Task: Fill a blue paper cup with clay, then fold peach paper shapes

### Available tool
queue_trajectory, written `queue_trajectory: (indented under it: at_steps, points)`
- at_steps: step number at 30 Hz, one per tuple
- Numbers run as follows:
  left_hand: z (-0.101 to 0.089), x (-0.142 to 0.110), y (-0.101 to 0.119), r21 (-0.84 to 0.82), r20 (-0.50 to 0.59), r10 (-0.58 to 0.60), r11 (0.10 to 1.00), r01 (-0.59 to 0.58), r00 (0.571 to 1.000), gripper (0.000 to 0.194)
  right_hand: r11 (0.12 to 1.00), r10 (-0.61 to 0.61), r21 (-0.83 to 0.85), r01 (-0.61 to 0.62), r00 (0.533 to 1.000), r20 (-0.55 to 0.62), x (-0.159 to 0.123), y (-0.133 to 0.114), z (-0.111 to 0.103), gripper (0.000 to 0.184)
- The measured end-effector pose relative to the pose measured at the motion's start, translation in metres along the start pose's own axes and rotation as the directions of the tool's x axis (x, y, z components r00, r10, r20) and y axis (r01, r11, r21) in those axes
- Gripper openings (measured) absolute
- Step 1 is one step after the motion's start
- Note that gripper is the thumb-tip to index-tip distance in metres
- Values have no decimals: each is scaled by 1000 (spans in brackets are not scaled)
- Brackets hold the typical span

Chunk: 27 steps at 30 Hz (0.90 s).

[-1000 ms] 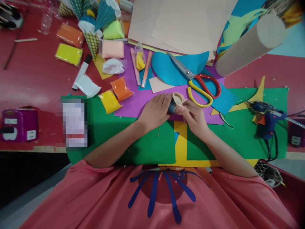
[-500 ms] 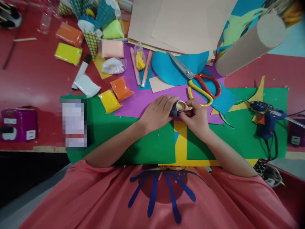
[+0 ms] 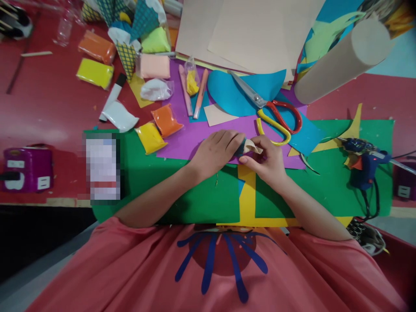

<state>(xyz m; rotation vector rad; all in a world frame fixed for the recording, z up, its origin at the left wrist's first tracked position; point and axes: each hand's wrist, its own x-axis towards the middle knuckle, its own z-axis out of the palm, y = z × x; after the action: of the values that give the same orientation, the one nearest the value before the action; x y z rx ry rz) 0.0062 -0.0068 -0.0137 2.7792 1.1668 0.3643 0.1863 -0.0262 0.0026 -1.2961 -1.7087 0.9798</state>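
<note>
My left hand (image 3: 218,151) is closed round a small teal piece with a beige, ruffled rim (image 3: 251,146), and its fingers cover most of the teal part. From the other side my right hand (image 3: 269,157) holds the beige rim, fingers curled over the top and thumb stretched out below. Whether the piece is a cone or a roll is hidden by the hands. Purple sheet (image 3: 182,145) lies beneath them. Just beyond the right hand, scissors (image 3: 260,102) with one red and one yellow handle rest on blue sheet pieces (image 3: 224,93).
Clay packets (image 3: 167,120) and patterned cones (image 3: 126,56) lie at left, near a phone (image 3: 103,169) with a blurred screen. At right are a blue glue gun (image 3: 367,167) and a tall beige cylinder (image 3: 338,65). Green sheet (image 3: 195,199) covers the near side; beige sheets (image 3: 253,34) lie behind.
The beige rim has turned from facing up to pointing rightward. My left hand has shifted slightly right with the piece, and my right thumb has moved off the rim to below it.
</note>
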Motion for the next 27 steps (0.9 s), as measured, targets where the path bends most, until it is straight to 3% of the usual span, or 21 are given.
queue_trajectory:
  at_steps: [8, 11, 15, 18, 22, 27]
  points:
    - [-4, 0, 1, -108, 5, -104, 989, 104, 995, 41, 989, 52, 134, -59, 997, 59, 0, 2, 0, 23]
    - [-2, 0, -2, -173, 7, -145, 974, 144, 989, 40, 991, 29, 129, -34, 999, 37, 2, 2, 0, 19]
    - [-3, 1, -2, -228, 104, -178, 953, 198, 978, 49, 992, 77, 104, -74, 997, -29, -2, 5, 3, 8]
    - [-5, 1, -1, -283, 187, -209, 924, 256, 960, 49, 996, -83, 9, 85, 992, -91, -7, 7, 4, 10]
    - [-7, 1, 1, -420, 206, -302, 832, 363, 931, 42, 926, -361, -140, 351, 931, -52, -9, 6, 2, 20]
    - [-14, 3, 1, -449, 246, -406, 757, 475, 880, 39, 858, -466, -246, 451, 885, -2, -9, 3, 2, 27]
